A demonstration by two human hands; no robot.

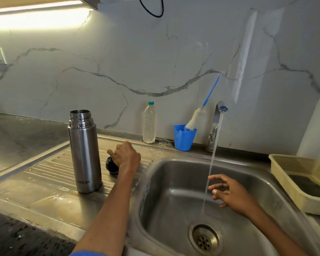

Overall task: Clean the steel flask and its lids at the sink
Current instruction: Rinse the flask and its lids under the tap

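The steel flask (85, 156) stands upright and uncapped on the ribbed drainboard (50, 170), left of the sink. To its right, my left hand (126, 157) is curled down over a lid that is mostly hidden. Only a sliver of steel lid (135, 150) shows past the knuckles. A black inner lid (111, 165) lies against the heel of that hand. My right hand (229, 193) hovers inside the sink basin (166, 182), fingers spread and loose, touching the running water stream (211, 163). It holds nothing.
The tap (215, 124) runs at the back of the sink, with the drain (204, 239) below. A blue cup (184, 138) with a bottle brush (195, 119) and a clear plastic bottle (149, 122) stand against the marble wall. A cream basket (284, 174) sits to the right.
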